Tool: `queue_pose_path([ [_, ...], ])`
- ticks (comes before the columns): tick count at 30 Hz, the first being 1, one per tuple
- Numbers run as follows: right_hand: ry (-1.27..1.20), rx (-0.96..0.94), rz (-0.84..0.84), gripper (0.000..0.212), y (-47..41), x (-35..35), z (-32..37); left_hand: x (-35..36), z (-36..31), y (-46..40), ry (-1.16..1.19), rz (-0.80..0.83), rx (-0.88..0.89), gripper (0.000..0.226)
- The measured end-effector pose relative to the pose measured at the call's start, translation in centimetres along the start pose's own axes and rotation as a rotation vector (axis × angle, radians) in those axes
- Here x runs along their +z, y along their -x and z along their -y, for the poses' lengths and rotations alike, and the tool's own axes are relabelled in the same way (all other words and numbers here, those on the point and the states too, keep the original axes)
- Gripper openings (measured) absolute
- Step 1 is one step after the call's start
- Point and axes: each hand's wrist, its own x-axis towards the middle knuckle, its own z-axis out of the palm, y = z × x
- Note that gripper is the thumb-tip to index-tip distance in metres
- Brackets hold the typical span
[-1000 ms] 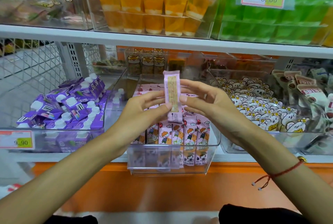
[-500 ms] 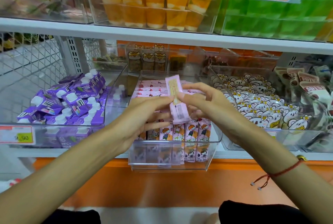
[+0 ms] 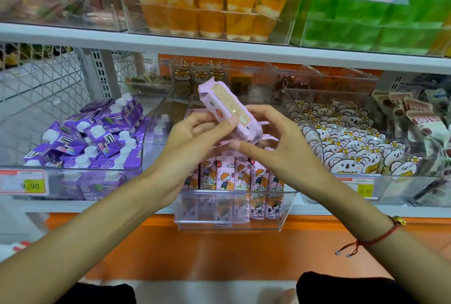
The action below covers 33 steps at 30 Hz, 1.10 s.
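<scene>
A pink snack packet [image 3: 220, 104] is held tilted above a clear plastic bin [image 3: 231, 223], its upper end leaning left. My left hand [image 3: 195, 137] pinches its lower half from the left, thumb on the front. My right hand [image 3: 271, 137] holds the packet's lower end from the right, fingers curled round it. The bin below is filled with several upright pink packets [image 3: 244, 176] of the same kind, printed with cartoon children.
Purple drink cartons [image 3: 92, 137] fill a bin at left, white bear-print packets [image 3: 349, 147] a bin at right. The white shelf above carries orange jelly cups [image 3: 212, 5] and green packs [image 3: 380, 25]. An orange shelf base [image 3: 219, 255] runs below.
The pink packet went from upright to tilted with its top leaning left, and turned in my fingers. Both hands stayed on it and shifted slightly lower.
</scene>
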Motion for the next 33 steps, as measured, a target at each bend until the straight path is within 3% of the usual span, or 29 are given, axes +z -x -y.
queue_pose_path([
  [3, -0.146, 0.067, 0.025, 0.035, -0.3, -0.4, 0.1, 0.0, -0.2, 0.0, 0.012, -0.052, 0.064, 0.069],
  [6, -0.343, 0.225, 0.054, 0.04, -0.6, -0.9, 0.1, -0.4, -0.6, -0.3, 0.07, -0.052, 0.106, 0.077],
  [10, -0.586, 0.386, 0.049, 0.025, -0.8, -1.4, 0.0, -0.6, -1.0, 0.0, 0.025, 0.067, 0.184, 0.051],
  [12, -0.598, 0.416, 0.04, 0.019, -0.8, -1.4, 0.0, -0.5, -0.9, 0.2, -0.063, 0.037, 0.23, 0.042],
  [14, -0.303, 0.35, -0.04, 0.015, -0.8, -1.2, -0.4, -0.6, -1.0, 0.1, -0.165, -0.082, 0.295, 0.036],
  [16, 0.193, 0.129, -0.095, 0.009, -0.5, -1.1, -1.0, -0.8, -1.1, -0.1, -0.248, -0.206, 0.361, 0.033],
  [19, 0.758, -0.071, 0.06, 0.017, -0.2, -0.6, -1.8, -1.2, -1.0, -0.3, -0.314, -0.269, 0.414, 0.03],
  [23, 1.131, -0.109, 0.243, 0.035, 0.1, 0.3, -3.0, -1.4, -0.4, -0.5, -0.438, -0.228, 0.42, 0.032],
  [26, 1.169, -0.118, 0.257, 0.04, 0.2, 0.4, -3.0, -1.4, 0.3, -0.7, -0.5, -0.194, 0.395, 0.034],
  [33, 1.009, -0.08, 0.278, 0.038, 0.8, -1.2, -1.8, -1.3, 1.0, -1.5, -0.558, -0.149, 0.347, 0.037],
])
